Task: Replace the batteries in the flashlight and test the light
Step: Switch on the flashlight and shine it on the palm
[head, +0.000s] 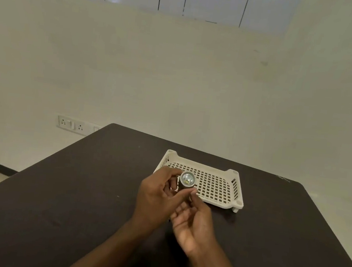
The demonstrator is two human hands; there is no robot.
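Observation:
A small dark flashlight (187,181) stands upright above the table, its round silver reflector and lens facing up at me. My left hand (158,199) grips its body, fingers curled round the left side and thumb across the front. My right hand (193,221) sits just below and right of it, palm up, fingertips touching the flashlight's lower part; its fingers look loosely bent. The lower body of the flashlight is hidden by both hands. No batteries are visible.
A white perforated plastic tray (230,183) lies on the dark table (75,198) right behind the hands. The table's far edge meets a pale wall with a socket panel (72,124) at the left.

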